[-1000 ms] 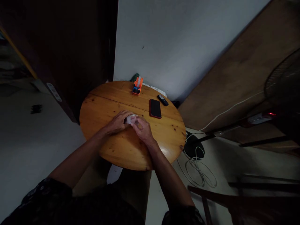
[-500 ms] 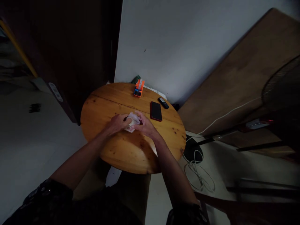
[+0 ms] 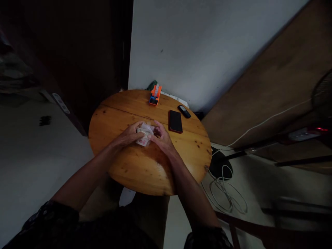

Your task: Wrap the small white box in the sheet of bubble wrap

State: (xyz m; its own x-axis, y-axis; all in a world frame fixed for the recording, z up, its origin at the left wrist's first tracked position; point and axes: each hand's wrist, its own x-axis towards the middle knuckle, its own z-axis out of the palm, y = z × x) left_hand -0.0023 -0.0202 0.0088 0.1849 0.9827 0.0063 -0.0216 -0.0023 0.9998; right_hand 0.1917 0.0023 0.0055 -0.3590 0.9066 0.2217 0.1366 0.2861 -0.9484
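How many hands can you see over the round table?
2: the left hand, holding the small pale bundle from its left side, and the right hand at the bundle's right side. No others show.

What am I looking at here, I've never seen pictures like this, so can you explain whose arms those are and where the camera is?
There's no machine: these are a person's own bare hands. The camera is worn on their head, looking forward and down, so every picture comes from that one spot, and the arms reach in from the bottom.

The left hand and right hand hold a small pale packet with pinkish marks between them; what it contains I can't tell.

Below is a rounded wooden table. Towards its far side are an orange tape dispenser, a dark, flat phone-like object with a red edge, and a small black handset or remote.
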